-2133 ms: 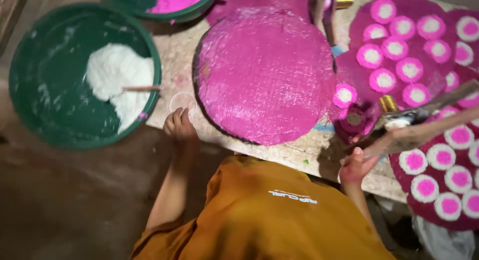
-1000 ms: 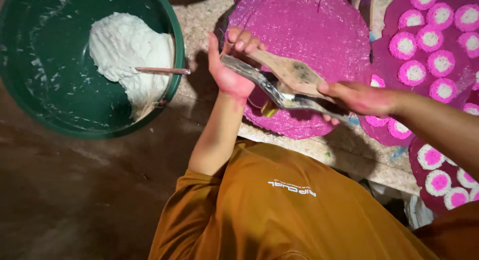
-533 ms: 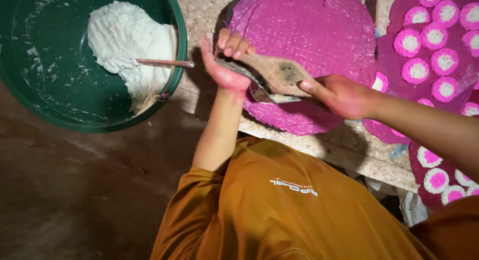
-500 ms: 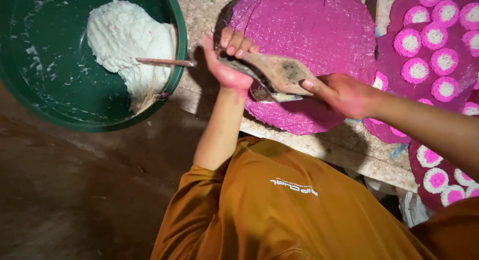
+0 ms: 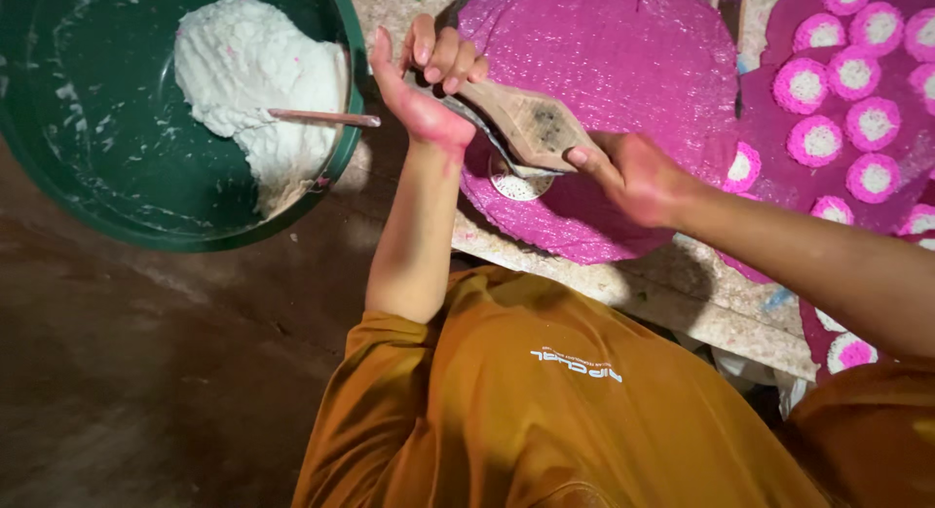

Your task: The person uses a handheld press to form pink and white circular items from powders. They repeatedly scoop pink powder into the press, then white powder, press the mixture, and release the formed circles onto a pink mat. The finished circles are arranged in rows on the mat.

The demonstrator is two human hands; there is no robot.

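On the left we are looking down at a round green basin (image 5: 97, 177) sitting on the dark floor, holding a heap of grainy white dough (image 5: 258, 75) with a thin stick (image 5: 321, 117) lying across it and poking over the rim. Just right of the rim, our left hand (image 5: 424, 79) is curling its pink-stained fingers around one end of a wooden mould (image 5: 531, 128), a flat diamond-shaped piece with a speckled face. Our right hand (image 5: 633, 182) is gripping the mould's other end, fingers closed. The mould is hanging over a large round pink mat (image 5: 623, 40) with a fine woven texture, resting on a pale rough slab (image 5: 682, 294). Farther right, small round pink-rimmed cakes (image 5: 813, 140) with white centres are lying in rows on another pink sheet.
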